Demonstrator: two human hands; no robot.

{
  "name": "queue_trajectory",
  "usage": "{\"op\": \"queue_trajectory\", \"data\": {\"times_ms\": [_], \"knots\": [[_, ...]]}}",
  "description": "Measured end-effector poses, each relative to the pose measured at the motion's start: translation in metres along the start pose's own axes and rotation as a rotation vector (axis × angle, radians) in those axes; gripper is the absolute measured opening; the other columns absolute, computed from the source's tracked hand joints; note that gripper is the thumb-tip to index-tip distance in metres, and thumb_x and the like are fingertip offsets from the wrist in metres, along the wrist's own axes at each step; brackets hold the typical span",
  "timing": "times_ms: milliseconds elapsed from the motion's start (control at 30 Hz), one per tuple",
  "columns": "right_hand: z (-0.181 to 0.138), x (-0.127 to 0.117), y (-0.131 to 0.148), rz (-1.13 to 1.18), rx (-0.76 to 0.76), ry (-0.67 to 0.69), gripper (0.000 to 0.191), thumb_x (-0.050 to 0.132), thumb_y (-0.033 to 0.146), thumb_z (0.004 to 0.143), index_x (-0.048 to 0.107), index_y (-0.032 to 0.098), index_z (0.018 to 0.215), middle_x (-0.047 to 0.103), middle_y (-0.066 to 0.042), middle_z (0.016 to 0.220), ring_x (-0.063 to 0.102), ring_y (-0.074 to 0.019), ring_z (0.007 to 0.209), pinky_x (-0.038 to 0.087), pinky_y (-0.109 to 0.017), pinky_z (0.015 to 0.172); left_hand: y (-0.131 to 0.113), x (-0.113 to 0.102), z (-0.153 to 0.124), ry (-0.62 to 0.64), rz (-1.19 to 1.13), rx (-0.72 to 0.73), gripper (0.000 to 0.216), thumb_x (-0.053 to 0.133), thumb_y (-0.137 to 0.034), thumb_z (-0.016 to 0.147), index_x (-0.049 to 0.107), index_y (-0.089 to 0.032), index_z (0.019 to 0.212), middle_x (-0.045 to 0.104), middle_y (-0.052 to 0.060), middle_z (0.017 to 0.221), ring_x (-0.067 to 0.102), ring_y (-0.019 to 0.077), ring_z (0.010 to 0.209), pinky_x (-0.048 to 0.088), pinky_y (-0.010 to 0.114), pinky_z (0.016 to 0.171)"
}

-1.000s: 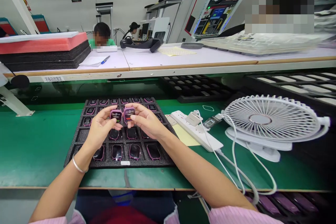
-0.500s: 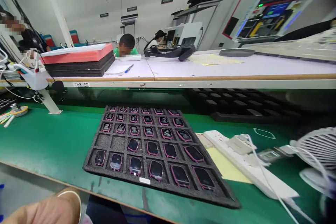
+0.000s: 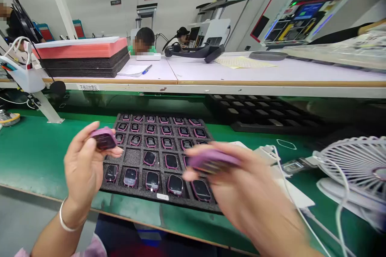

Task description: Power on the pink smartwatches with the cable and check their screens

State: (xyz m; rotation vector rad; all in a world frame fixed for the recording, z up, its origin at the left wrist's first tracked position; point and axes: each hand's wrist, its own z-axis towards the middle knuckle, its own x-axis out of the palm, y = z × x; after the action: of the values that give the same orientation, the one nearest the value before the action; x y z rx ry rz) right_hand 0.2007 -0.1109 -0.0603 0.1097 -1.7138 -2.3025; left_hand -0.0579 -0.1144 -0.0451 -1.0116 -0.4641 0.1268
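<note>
My left hand [image 3: 86, 156] pinches a purple-framed smartwatch body [image 3: 104, 138] with a dark screen, above the left side of the foam tray. Over the tray's right side, my right hand [image 3: 238, 184] grips a second purple smartwatch body [image 3: 212, 160], blurred by motion. Beneath both hands the dark grey foam tray [image 3: 137, 193] lies on the green bench, with rows of purple watch bodies in its compartments. White text lines show on the screens in the far rows; nearer screens are dark. A bare pocket [image 3: 132, 156] shows near the left. My right hand hides part of the tray.
Right of the tray are a white power strip [image 3: 297, 194] with cables and a white fan [image 3: 356, 168]. A black tray [image 3: 265, 118] sits under the shelf [image 3: 193, 70]. Foam sheets [image 3: 81, 64] are stacked on the shelf, and people sit beyond it.
Both hands have come up over the tray, each holding a watch body. Earlier only one hand showed, low at the left edge. The view has shifted slightly.
</note>
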Motion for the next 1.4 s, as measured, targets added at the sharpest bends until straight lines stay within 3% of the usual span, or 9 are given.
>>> {"op": "queue_trajectory", "data": {"times_ms": [133, 233, 433, 600, 700, 867, 933, 1100, 1400], "knots": [[0.038, 0.027, -0.034, 0.178, 0.367, 0.148, 0.040, 0.083, 0.045, 0.077, 0.062, 0.022, 0.103, 0.071, -0.001, 0.085, 0.060, -0.0105, 0.056, 0.049, -0.025, 0.053, 0.031, -0.012, 0.012, 0.158, 0.069, -0.282, 0.034, 0.078, -0.037, 0.080, 0.069, -0.017, 0.107, 0.071, -0.001, 0.080, 0.061, 0.0088, 0.048, 0.054, 0.022, 0.046], [0.054, 0.035, -0.059, 0.182, 0.506, 0.179, 0.039, 0.084, 0.036, 0.074, 0.061, 0.020, 0.101, 0.071, 0.001, 0.080, 0.059, -0.0088, 0.051, 0.043, -0.023, 0.051, 0.047, -0.024, 0.010, 0.247, 0.164, -0.421, 0.043, 0.081, -0.033, 0.076, 0.066, -0.016, 0.113, 0.067, -0.002, 0.081, 0.059, 0.0062, 0.049, 0.051, 0.019, 0.048], [0.057, 0.038, -0.072, 0.277, 0.590, 0.222, 0.050, 0.071, 0.016, 0.071, 0.059, 0.022, 0.119, 0.073, -0.003, 0.099, 0.071, -0.0142, 0.066, 0.050, -0.029, 0.064, 0.062, -0.046, 0.008, 0.401, 0.164, -0.585, 0.076, 0.081, -0.025, 0.071, 0.048, -0.019, 0.140, 0.067, 0.004, 0.106, 0.063, 0.0082, 0.064, 0.054, 0.023, 0.060], [0.063, 0.042, -0.083, 0.170, 0.528, 0.352, 0.067, 0.075, 0.017, 0.073, 0.047, 0.026, 0.134, 0.065, 0.000, 0.102, 0.070, -0.0128, 0.074, 0.052, -0.031, 0.073, 0.076, -0.066, 0.016, 0.529, 0.237, -0.634, 0.078, 0.074, -0.033, 0.078, 0.042, -0.018, 0.149, 0.065, 0.008, 0.114, 0.066, 0.0120, 0.071, 0.056, 0.030, 0.070], [0.070, 0.045, -0.093, -0.034, 0.451, 0.449, 0.057, 0.069, 0.024, 0.081, 0.046, 0.024, 0.133, 0.063, -0.001, 0.100, 0.069, -0.0141, 0.074, 0.055, -0.034, 0.074, 0.084, -0.079, 0.024, 0.581, 0.420, -0.550, 0.073, 0.070, -0.037, 0.081, 0.048, -0.018, 0.148, 0.066, 0.005, 0.103, 0.063, 0.0152, 0.076, 0.055, 0.033, 0.074], [0.085, 0.057, -0.098, -0.860, -0.067, 0.462, 0.042, 0.070, 0.022, 0.080, 0.062, 0.020, 0.121, 0.062, -0.013, 0.122, 0.061, -0.0300, 0.112, 0.049, -0.052, 0.096, 0.097, -0.093, 0.032, 0.660, 0.847, -0.250, 0.058, 0.066, -0.039, 0.086, 0.060, -0.020, 0.141, 0.069, 0.007, 0.100, 0.058, 0.0238, 0.091, 0.053, 0.042, 0.089], [0.088, 0.063, -0.100, -1.055, -0.153, 0.447, 0.042, 0.073, 0.024, 0.080, 0.065, 0.019, 0.120, 0.059, -0.016, 0.129, 0.055, -0.0350, 0.122, 0.044, -0.056, 0.099, 0.101, -0.096, 0.033, 0.705, 0.913, -0.171, 0.055, 0.062, -0.040, 0.090, 0.058, -0.021, 0.142, 0.070, 0.009, 0.108, 0.056, 0.0269, 0.101, 0.051, 0.045, 0.096], [0.090, 0.072, -0.107, -1.187, -0.146, 0.453, 0.045, 0.074, 0.033, 0.084, 0.068, 0.019, 0.126, 0.058, -0.017, 0.130, 0.052, -0.0352, 0.124, 0.042, -0.053, 0.098, 0.111, -0.101, 0.030, 0.806, 1.008, -0.065, 0.057, 0.054, -0.045, 0.097, 0.050, -0.021, 0.149, 0.065, 0.011, 0.114, 0.053, 0.0290, 0.104, 0.049, 0.050, 0.100], [0.077, 0.058, -0.104, -1.312, -0.327, 0.477, 0.053, 0.067, 0.053, 0.092, 0.066, 0.019, 0.133, 0.057, -0.021, 0.137, 0.049, -0.0373, 0.128, 0.036, -0.058, 0.103, 0.103, -0.115, 0.003, 0.682, 1.161, 0.135, 0.065, 0.049, -0.048, 0.100, 0.030, -0.024, 0.159, 0.050, 0.016, 0.142, 0.043, 0.0349, 0.129, 0.043, 0.058, 0.109]]}}
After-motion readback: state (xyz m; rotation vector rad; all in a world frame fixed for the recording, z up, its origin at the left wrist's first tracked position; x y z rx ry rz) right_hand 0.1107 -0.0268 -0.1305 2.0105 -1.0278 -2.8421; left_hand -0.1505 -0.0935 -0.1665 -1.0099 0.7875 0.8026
